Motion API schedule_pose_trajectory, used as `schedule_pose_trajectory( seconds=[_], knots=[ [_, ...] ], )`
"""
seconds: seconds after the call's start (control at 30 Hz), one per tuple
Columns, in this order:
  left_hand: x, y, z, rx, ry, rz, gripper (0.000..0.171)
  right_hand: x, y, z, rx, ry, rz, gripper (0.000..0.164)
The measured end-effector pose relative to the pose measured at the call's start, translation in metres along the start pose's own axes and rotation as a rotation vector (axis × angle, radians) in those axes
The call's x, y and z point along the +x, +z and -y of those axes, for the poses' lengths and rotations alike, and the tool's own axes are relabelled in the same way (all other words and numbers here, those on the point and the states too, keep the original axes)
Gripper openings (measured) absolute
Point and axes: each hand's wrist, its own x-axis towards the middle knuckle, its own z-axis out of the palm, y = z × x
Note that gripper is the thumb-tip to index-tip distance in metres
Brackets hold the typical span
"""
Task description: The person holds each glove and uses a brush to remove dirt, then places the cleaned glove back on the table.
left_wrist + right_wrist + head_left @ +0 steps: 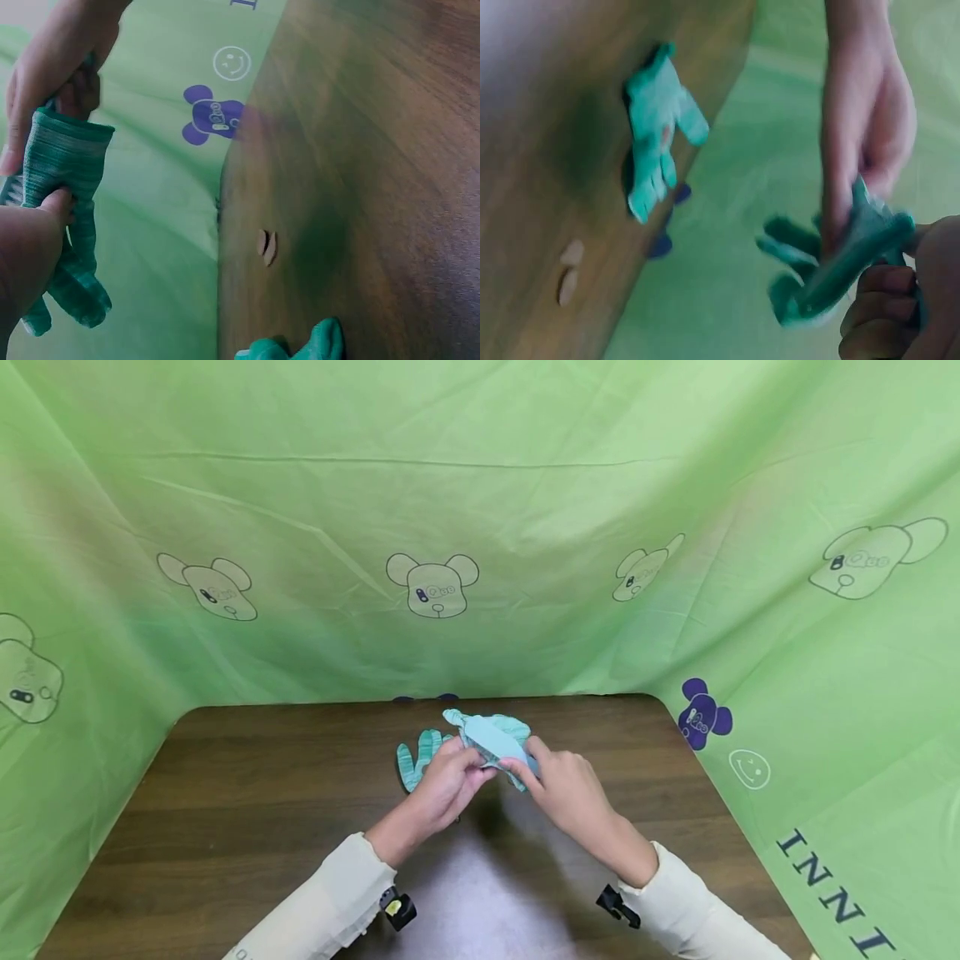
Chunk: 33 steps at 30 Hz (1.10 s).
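Note:
My left hand (448,783) grips a teal knit glove (66,157), its thumb pressed on the fabric and the glove fingers hanging down. From the other side, my right hand (567,787) holds a light blue brush (491,737) flat over the glove. Pale bristles show at its edge in the left wrist view, beside the glove. How the bristles meet the fabric is partly hidden by the hands. A second teal glove (656,120) with a small brown stain lies on the table, left of my left hand in the head view.
Two small brown leaf-shaped pieces (267,247) lie on the dark wood table (247,802) beyond the hands. A green printed cloth (322,527) hangs along the table's back and sides. Black wrist cameras (397,908) sit at both cuffs.

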Motion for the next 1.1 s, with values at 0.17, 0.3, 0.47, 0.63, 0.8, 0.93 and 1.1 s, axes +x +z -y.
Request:
schedule_pose_trajectory(
  seconds=[0.17, 0.3, 0.47, 0.63, 0.8, 0.93, 1.1],
  knots=[
    [0.000, 0.004, -0.004, -0.010, -0.003, 0.014, 0.064, -0.001, 0.007, -0.003, -0.119, -0.050, -0.118, 0.052],
    [0.000, 0.007, -0.004, -0.011, -0.014, 0.008, 0.065, 0.003, 0.009, -0.009, -0.153, -0.029, -0.190, 0.058],
    [0.002, 0.009, -0.005, -0.011, -0.013, 0.005, 0.065, 0.006, 0.007, -0.012, -0.133, 0.004, -0.205, 0.044],
    [0.003, 0.010, -0.006, -0.018, -0.015, 0.028, 0.064, 0.008, 0.003, -0.014, -0.059, 0.089, -0.153, 0.032],
    [0.003, 0.007, -0.006, -0.009, -0.011, 0.000, 0.058, 0.008, -0.004, -0.013, 0.007, 0.127, -0.123, 0.029],
    [0.002, 0.005, -0.008, -0.002, 0.001, -0.028, 0.055, 0.005, -0.008, -0.012, 0.039, 0.054, -0.056, 0.028],
    [0.002, 0.004, -0.011, 0.000, 0.020, -0.005, 0.061, 0.003, -0.007, -0.014, -0.036, -0.092, -0.031, 0.044]
  ],
)
